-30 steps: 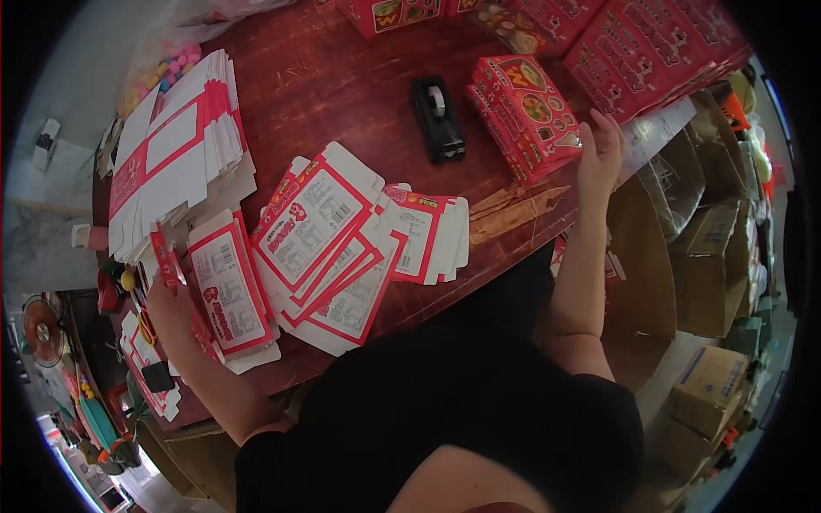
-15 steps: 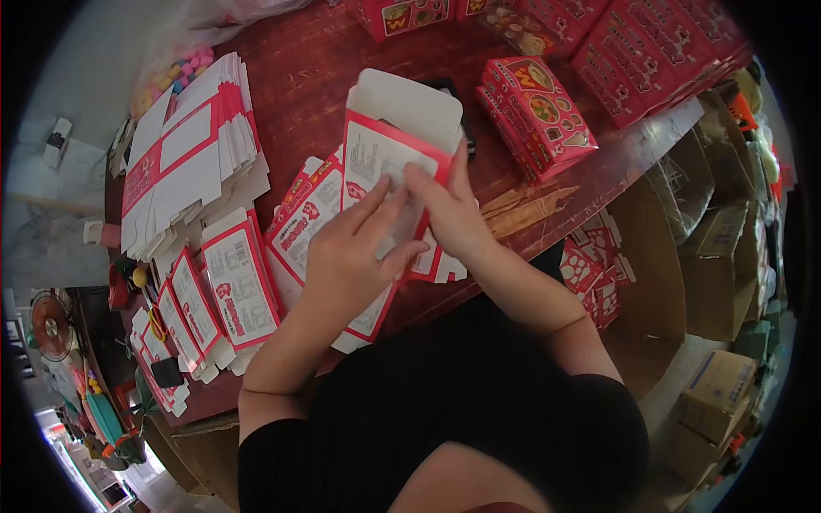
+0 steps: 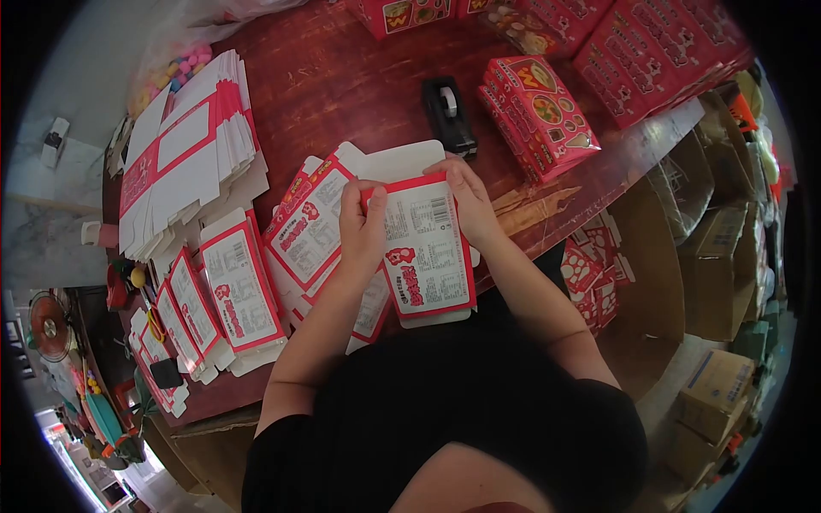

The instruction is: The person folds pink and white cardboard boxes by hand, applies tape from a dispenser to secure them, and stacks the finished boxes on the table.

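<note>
Between my two hands is a red-and-white printed carton (image 3: 425, 248), its text side facing up and a white flap raised at its far end. My left hand (image 3: 363, 222) grips its upper left corner, thumb on the printed face. At the upper right corner my right hand (image 3: 469, 203) holds it, thumb near the red edge. The fingers behind the carton are hidden. To the left, beneath my left forearm, lie more flat printed cartons (image 3: 310, 224), fanned over each other. A black tape dispenser (image 3: 449, 115) stands just beyond the raised flap.
A tall stack of flat cartons (image 3: 184, 162) lies at the left, with several part-folded cartons (image 3: 239, 278) in front. Filled red boxes (image 3: 539, 117) stand at the right, and larger red packs (image 3: 654, 56) behind. An open cardboard box (image 3: 641, 291) sits below the table's right edge.
The carton has come down towards my body and turned, so its whole printed face shows. My left hand has moved from its face to its edge. The tape dispenser is now uncovered.
</note>
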`<control>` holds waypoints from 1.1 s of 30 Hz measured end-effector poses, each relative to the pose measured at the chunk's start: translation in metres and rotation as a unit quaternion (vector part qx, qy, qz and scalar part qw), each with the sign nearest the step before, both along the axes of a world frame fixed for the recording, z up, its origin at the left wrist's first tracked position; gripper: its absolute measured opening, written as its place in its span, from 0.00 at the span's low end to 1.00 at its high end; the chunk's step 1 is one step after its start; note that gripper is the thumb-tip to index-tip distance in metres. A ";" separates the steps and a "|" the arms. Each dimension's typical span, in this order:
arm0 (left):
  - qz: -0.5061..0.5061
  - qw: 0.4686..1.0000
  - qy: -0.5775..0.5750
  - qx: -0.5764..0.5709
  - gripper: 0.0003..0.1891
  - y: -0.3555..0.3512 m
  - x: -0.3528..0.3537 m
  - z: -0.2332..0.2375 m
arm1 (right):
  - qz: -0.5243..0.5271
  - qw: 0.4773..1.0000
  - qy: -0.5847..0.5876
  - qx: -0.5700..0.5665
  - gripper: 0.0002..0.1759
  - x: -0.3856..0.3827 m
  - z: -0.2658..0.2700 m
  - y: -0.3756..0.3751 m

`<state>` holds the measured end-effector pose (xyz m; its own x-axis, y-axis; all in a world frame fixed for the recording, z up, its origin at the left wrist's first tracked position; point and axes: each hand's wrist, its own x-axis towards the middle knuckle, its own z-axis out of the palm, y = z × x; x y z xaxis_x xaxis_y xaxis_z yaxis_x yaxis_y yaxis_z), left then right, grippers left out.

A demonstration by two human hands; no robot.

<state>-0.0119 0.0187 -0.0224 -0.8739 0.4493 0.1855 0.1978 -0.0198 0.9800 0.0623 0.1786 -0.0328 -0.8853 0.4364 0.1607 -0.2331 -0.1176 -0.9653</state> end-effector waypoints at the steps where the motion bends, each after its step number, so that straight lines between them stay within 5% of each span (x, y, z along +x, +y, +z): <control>1: 0.037 0.995 0.086 -0.017 0.14 0.001 0.000 -0.002 | -0.030 0.999 0.013 0.015 0.14 -0.002 0.001 -0.003; 4: 0.095 0.983 0.015 0.157 0.12 0.013 0.015 0.013 | -0.077 0.997 0.032 -0.004 0.10 0.000 0.009 -0.009; 7: -0.046 0.990 0.007 0.130 0.12 -0.002 0.004 0.005 | -0.091 0.994 0.045 0.039 0.10 -0.001 0.003 -0.007; 16: 0.002 0.984 -0.179 0.009 0.07 0.002 -0.008 0.039 | -0.083 0.994 -0.071 -0.009 0.08 0.000 0.029 -0.016; 19: -0.083 0.971 -0.214 -0.062 0.11 -0.004 -0.015 0.051 | -0.080 0.994 -0.058 -0.052 0.07 -0.002 0.019 -0.013; 24: -0.195 0.972 -0.014 -0.129 0.18 -0.022 -0.012 0.058 | -0.020 0.988 -0.029 -0.153 0.09 -0.001 0.017 -0.001; 27: -0.195 0.970 -0.049 -0.136 0.18 -0.030 -0.018 0.050 | 0.080 0.992 -0.044 -0.084 0.15 0.000 0.014 0.004; 30: -0.186 0.971 -0.095 -0.114 0.17 -0.037 -0.023 0.044 | 0.127 0.977 -0.004 0.169 0.20 0.005 0.024 0.017; 33: -0.100 0.976 -0.184 0.062 0.13 -0.042 -0.031 0.033 | 0.184 0.979 0.007 -0.088 0.24 0.012 0.038 0.020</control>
